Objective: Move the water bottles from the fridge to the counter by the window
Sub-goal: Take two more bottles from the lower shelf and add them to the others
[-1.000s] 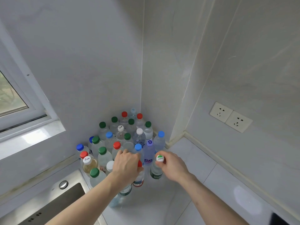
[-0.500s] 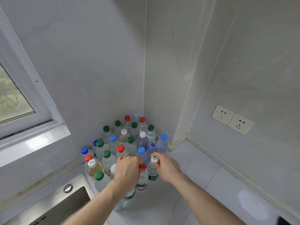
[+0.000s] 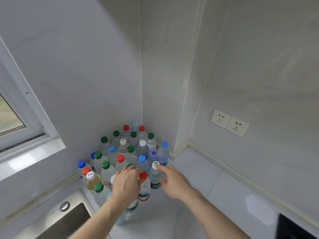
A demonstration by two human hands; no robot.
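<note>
Both bottles stand on the counter (image 3: 198,171) at the pack's near edge, the left hand (image 3: 126,184) gripping the red-capped bottle (image 3: 144,186), the right hand (image 3: 174,181) loose-fingered beside the white-capped bottle (image 3: 154,175); letting go looks next.

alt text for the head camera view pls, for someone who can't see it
Two bare hands reach into a tight cluster of upright water bottles with red, green, blue and white caps, standing in the corner of a white counter. The left hand rests over a red-capped bottle; the right hand touches a white-and-green-capped bottle. A window is left, a sink below.
</note>
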